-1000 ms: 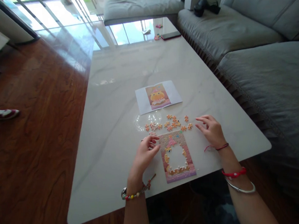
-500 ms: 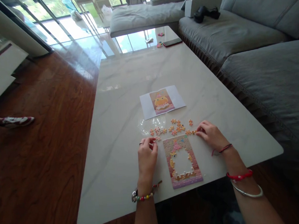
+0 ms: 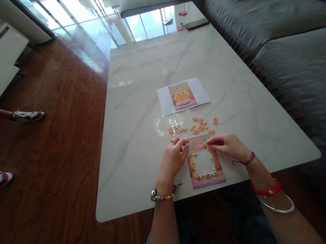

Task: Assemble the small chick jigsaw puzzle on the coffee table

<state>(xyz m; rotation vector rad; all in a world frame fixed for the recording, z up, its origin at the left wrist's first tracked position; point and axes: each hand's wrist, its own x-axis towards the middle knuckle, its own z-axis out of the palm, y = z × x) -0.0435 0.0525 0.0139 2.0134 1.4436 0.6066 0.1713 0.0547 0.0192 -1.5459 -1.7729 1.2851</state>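
A partly assembled jigsaw puzzle [image 3: 208, 181] lies near the table's front edge, with a blank white gap in its middle. My right hand [image 3: 228, 147] pinches a small yellow-orange puzzle piece [image 3: 205, 146] at the upper right of that gap. Over the puzzle's upper left edge rests my left hand [image 3: 174, 159], its fingers bent and thumb apart, with nothing visible between them. Just beyond the puzzle are several loose orange puzzle pieces [image 3: 200, 126]. A paper with a printed picture [image 3: 182, 96] of a yellow-orange figure lies behind them.
The glossy white marble table [image 3: 136, 139] stretches away from me. A dark phone [image 3: 197, 24] and small pink items [image 3: 182, 13] lie at its far end. A grey sofa [image 3: 302, 66] runs along the right. Another person's shoes [image 3: 28, 115] show on the wooden floor at left.
My right hand has moved left from the loose pieces to the puzzle, carrying a piece. My left hand has come right onto the puzzle's edge. The camera view has tilted down.
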